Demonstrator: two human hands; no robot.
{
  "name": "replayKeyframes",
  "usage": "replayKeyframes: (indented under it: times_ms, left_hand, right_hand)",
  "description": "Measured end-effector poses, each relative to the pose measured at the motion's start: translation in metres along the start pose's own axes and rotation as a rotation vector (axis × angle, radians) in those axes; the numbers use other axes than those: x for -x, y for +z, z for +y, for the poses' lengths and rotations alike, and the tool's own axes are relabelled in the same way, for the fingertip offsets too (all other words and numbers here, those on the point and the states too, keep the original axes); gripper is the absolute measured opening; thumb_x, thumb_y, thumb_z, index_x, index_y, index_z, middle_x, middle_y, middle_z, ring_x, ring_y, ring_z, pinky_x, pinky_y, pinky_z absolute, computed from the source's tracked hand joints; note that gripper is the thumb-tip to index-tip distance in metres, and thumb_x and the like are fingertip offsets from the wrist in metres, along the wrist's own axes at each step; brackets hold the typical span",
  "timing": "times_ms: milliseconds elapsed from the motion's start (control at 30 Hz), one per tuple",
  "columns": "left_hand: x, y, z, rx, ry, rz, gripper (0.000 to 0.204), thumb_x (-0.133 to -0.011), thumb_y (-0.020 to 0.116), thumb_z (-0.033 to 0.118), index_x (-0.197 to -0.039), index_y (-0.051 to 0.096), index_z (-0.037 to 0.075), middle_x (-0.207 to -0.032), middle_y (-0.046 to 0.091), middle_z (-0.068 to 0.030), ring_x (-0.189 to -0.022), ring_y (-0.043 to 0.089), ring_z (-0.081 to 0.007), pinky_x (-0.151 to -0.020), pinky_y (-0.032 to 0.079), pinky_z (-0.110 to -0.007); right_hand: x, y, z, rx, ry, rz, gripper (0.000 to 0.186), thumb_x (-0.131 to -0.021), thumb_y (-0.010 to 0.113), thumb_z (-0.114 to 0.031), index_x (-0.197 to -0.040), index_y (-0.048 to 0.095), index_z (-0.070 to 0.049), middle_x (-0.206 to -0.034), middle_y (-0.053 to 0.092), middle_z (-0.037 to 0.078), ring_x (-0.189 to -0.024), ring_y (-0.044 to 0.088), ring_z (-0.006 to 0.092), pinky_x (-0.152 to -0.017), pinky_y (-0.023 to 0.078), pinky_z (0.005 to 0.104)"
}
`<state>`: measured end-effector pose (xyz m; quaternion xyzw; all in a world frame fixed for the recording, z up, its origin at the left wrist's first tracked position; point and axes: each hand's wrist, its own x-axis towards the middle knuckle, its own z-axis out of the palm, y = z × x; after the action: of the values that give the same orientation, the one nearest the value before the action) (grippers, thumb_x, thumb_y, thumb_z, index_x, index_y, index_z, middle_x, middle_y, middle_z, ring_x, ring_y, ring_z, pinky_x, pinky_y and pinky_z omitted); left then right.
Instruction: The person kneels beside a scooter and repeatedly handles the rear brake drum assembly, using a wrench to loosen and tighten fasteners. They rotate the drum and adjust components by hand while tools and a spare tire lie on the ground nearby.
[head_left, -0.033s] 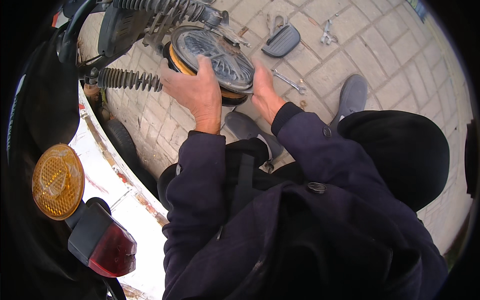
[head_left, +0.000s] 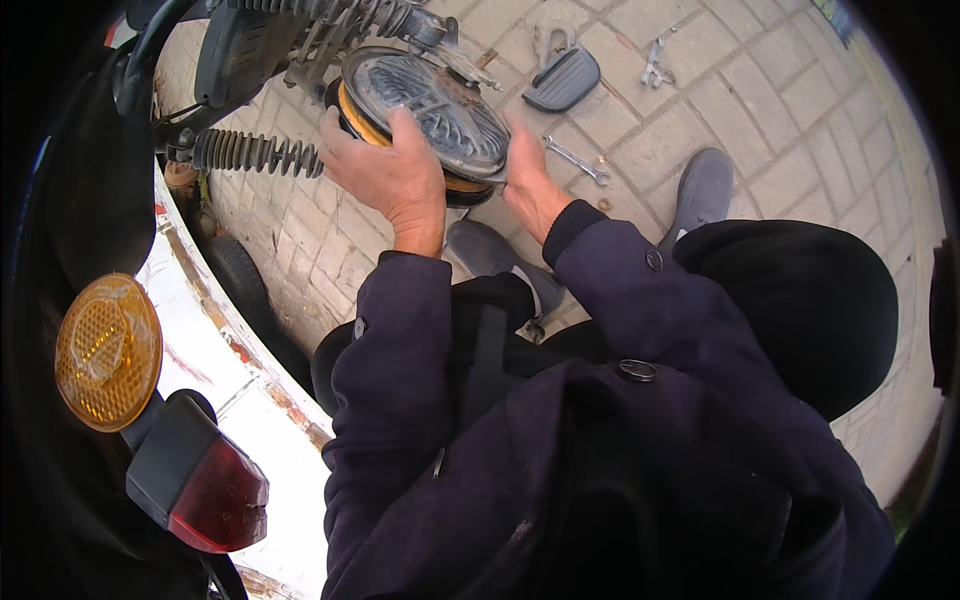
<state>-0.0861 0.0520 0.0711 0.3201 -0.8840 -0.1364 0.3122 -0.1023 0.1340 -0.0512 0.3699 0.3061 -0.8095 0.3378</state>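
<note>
Hands both on the drum [head_left: 432, 110]: a round, ribbed metal part with a yellow band round its rim, held up beside the spring [head_left: 255, 153] at the rear of the motorcycle, above the brick paving [head_left: 790, 110].

Left hand [head_left: 392, 180]: you have it spread over the near left rim, fingers curled onto the ribbed face, closed on the part. Right hand [head_left: 530, 185]: it presses the right edge, thumb up along the rim; palm side is hidden, so how far the fingers wrap under cannot be told.

Handling, as judged: cast metal, so stiff and probably heavy for its size; it will not flex or give under your grip. The surface looks dusty and possibly greasy, so expect it to slip. The ribs give purchase; the smooth yellow band gives less. The edge near your right hand looks thin and may be sharp.

Hold: keep the two hands opposite each other across the rim, weight shared, fingers hooked behind the edge rather than pinching the face.

Nearby: wrench [head_left: 577, 160] and footrest [head_left: 562, 77] lie on the paving just past your right hand, shoe [head_left: 702, 190] beside them.
</note>
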Motion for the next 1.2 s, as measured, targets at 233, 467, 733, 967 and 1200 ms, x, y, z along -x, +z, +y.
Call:
replayKeyframes:
  times_ms: [233,467,733,967,1200]
  left_hand:
    - [-0.001,0.002,-0.002,0.209,-0.107,0.022,0.059,-0.076,0.066,0.024,-0.126,0.053,-0.006,-0.123,0.055,-0.0259,-0.117,0.048,-0.0428,-0.101,0.038,-0.048]
    - [0.0,0.006,-0.006,0.194,-0.083,0.058,0.056,-0.075,0.065,0.025,-0.122,0.057,-0.005,-0.114,0.06,-0.0238,-0.111,0.052,-0.0413,-0.101,0.038,-0.047]
    - [0.001,0.006,-0.004,0.141,-0.042,0.086,0.053,-0.077,0.063,0.026,-0.118,0.058,-0.006,-0.111,0.061,-0.0252,-0.109,0.053,-0.0417,-0.099,0.039,-0.047]
    - [-0.002,0.007,-0.007,0.191,-0.039,0.063,0.052,-0.077,0.065,0.027,-0.116,0.058,-0.007,-0.111,0.06,-0.0258,-0.109,0.053,-0.0415,-0.099,0.039,-0.047]
    - [0.0,0.003,-0.002,0.131,-0.088,0.026,0.05,-0.079,0.064,0.026,-0.118,0.057,-0.005,-0.113,0.056,-0.0255,-0.112,0.05,-0.0404,-0.1,0.038,-0.048]
  right_hand:
    - [-0.06,-0.07,-0.072,0.778,-0.338,-0.138,0.066,-0.094,0.062,-0.047,-0.131,0.055,0.007,-0.125,0.063,0.022,-0.117,0.059,0.0266,-0.1,0.044,0.0434]
    - [-0.051,-0.193,-0.097,1.682,-0.549,0.135,0.032,-0.088,0.065,-0.027,-0.111,0.066,-0.004,-0.098,0.07,0.015,-0.093,0.067,0.0285,-0.081,0.05,0.0385]
    - [-0.01,-0.23,-0.064,2.067,-0.822,-0.258,0.013,-0.086,0.065,-0.017,-0.096,0.063,-0.01,-0.093,0.063,0.013,-0.093,0.063,0.0358,-0.075,0.051,0.0481]
    - [-0.02,-0.239,-0.044,2.364,-0.945,-0.472,0.018,-0.083,0.062,-0.012,-0.101,0.063,-0.009,-0.093,0.062,0.012,-0.091,0.064,0.0313,-0.076,0.052,0.0435]
    - [-0.026,-0.232,-0.036,2.425,-0.96,-0.489,0.027,-0.081,0.061,-0.006,-0.108,0.064,-0.009,-0.096,0.066,0.011,-0.091,0.068,0.0283,-0.073,0.054,0.0405]
